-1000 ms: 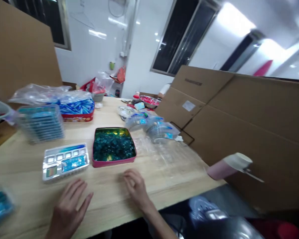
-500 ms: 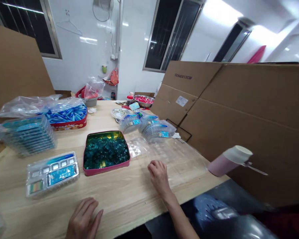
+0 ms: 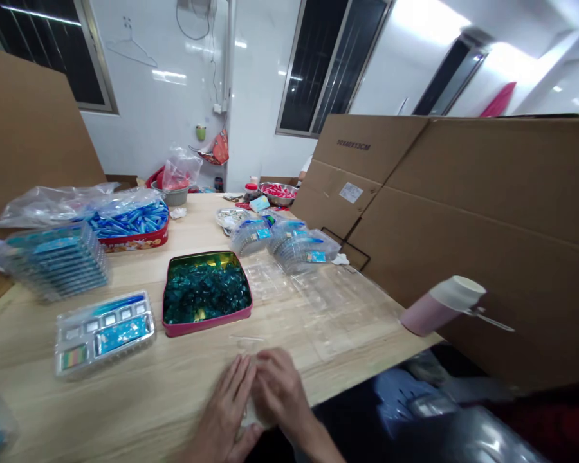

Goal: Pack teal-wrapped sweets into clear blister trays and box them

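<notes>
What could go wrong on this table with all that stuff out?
The tin of blue-green pieces is open, just beyond the left hand and right hand, so a bump might spill some. The pink flask stands close to the edge of the table, so a knock could send it over. The tall stack of trays might topple if nudged.

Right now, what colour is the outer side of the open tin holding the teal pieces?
Deep pink; the tin shows best in the head view.
</notes>
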